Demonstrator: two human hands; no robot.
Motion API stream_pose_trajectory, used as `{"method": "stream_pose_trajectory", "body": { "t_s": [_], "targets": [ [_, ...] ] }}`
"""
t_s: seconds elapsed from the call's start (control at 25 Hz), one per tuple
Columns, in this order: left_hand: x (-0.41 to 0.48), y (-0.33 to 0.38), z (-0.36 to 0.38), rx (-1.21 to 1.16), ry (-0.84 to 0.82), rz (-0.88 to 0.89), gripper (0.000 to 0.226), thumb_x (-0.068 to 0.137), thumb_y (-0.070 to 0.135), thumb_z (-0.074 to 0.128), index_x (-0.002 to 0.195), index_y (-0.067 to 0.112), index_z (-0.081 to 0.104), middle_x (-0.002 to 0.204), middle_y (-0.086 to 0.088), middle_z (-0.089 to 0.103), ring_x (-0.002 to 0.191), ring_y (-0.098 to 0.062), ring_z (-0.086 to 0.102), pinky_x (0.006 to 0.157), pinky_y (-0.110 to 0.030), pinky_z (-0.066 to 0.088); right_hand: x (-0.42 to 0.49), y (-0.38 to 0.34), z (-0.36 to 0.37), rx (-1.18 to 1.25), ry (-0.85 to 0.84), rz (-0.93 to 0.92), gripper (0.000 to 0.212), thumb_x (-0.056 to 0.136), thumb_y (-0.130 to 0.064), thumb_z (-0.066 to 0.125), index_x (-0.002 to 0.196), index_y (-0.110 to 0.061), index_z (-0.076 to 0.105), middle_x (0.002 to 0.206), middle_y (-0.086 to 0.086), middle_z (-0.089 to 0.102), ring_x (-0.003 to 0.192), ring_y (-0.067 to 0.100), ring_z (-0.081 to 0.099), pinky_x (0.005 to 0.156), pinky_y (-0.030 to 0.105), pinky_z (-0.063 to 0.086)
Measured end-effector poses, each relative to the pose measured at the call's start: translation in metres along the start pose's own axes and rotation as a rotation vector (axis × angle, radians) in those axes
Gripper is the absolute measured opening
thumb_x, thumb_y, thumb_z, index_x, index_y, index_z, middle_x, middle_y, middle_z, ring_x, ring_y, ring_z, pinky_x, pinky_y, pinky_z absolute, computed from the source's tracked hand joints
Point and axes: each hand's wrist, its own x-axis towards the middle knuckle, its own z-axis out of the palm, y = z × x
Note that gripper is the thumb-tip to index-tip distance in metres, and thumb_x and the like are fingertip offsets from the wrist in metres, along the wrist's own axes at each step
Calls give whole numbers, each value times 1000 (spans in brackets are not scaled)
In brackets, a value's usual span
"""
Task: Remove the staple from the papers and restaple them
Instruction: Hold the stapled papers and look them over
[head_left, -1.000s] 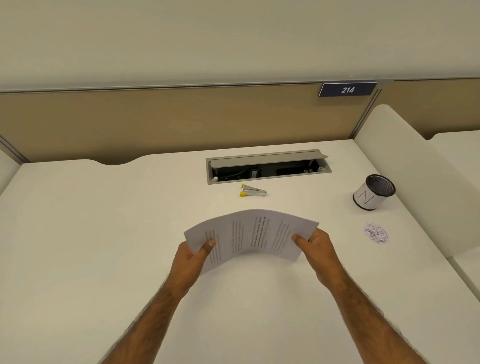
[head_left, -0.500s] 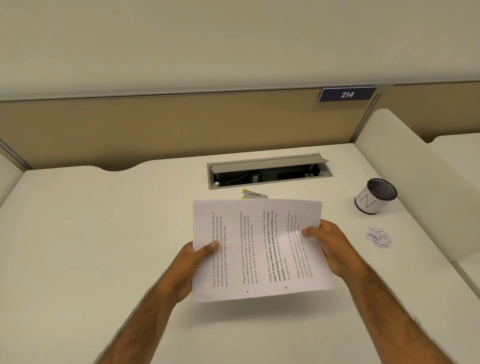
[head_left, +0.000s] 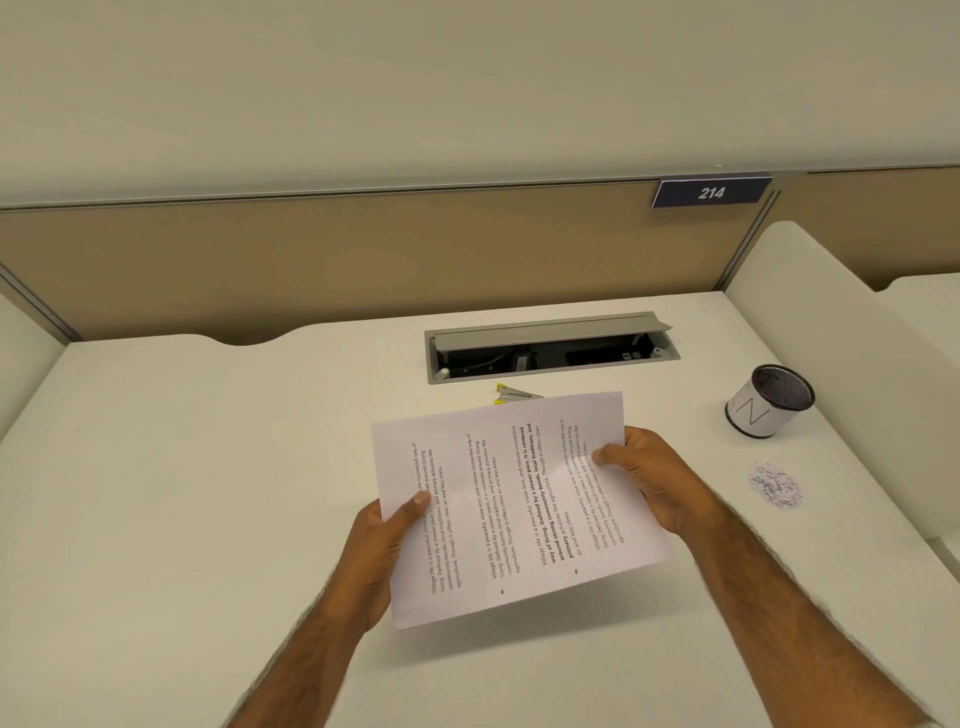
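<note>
The white desk (head_left: 182, 493) spreads beneath both hands. Above it the papers (head_left: 519, 509) are held clear of the surface and tilted toward the camera. They are turned sideways, so the long axis runs from one hand across to the other and the printed lines run away from the person. The left hand (head_left: 382, 551) grips the near left edge, thumb on top and fingers behind the sheet. The right hand (head_left: 654, 478) pinches the far right edge in the same way. Beyond the hands a grey cable hatch (head_left: 550, 348) is sunk in the desk. To the right of the right hand stands a mesh cup (head_left: 771, 408), with a small heap of paper scraps (head_left: 774, 486) nearer. Just past the papers' far edge, between hands and hatch, a small grey-and-yellow tool (head_left: 511, 393) peeks out, mostly covered. Whether it is a stapler or a remover I cannot tell. The right hand looks the nearer to it. No staple shows, so which corner it binds is unclear.
</note>
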Motion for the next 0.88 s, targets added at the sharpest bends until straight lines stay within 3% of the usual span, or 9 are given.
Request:
{"method": "stream_pose_trajectory", "body": {
  "t_s": [0.28, 0.48, 0.64, 0.88],
  "targets": [
    [2, -4, -1, -6, -13, -58, 30, 97, 21, 67, 124, 8, 70, 114, -16, 78, 101, -35, 77, 80, -42, 63, 13, 5, 1, -1, -1, 46, 29, 90, -2, 61, 118, -5, 64, 107, 16, 75, 104, 44, 68, 91, 53, 56],
    [7, -6, -2, 10, -47, -110, 33, 99, 25, 65, 128, 10, 68, 117, -16, 77, 106, -38, 75, 89, -48, 61, 19, 7, -3, -32, -28, 78, 28, 92, 0, 59, 119, -4, 64, 107, 16, 75, 99, 39, 71, 82, 45, 59],
    [8, -6, -1, -1, -55, -131, 32, 100, 26, 62, 128, 11, 68, 118, -16, 77, 106, -38, 75, 87, -48, 61, 26, 10, -7, -44, -35, 87, 29, 92, -1, 59, 121, -5, 63, 110, 16, 75, 104, 42, 69, 89, 50, 57],
    [14, -10, -2, -3, -29, -132, 36, 97, 29, 64, 128, 11, 68, 118, -17, 77, 106, -39, 74, 92, -52, 59, 35, 11, -6, -60, -62, 66, 28, 93, -3, 60, 120, -7, 64, 110, 14, 75, 101, 38, 71, 88, 48, 58]
  ]
}}
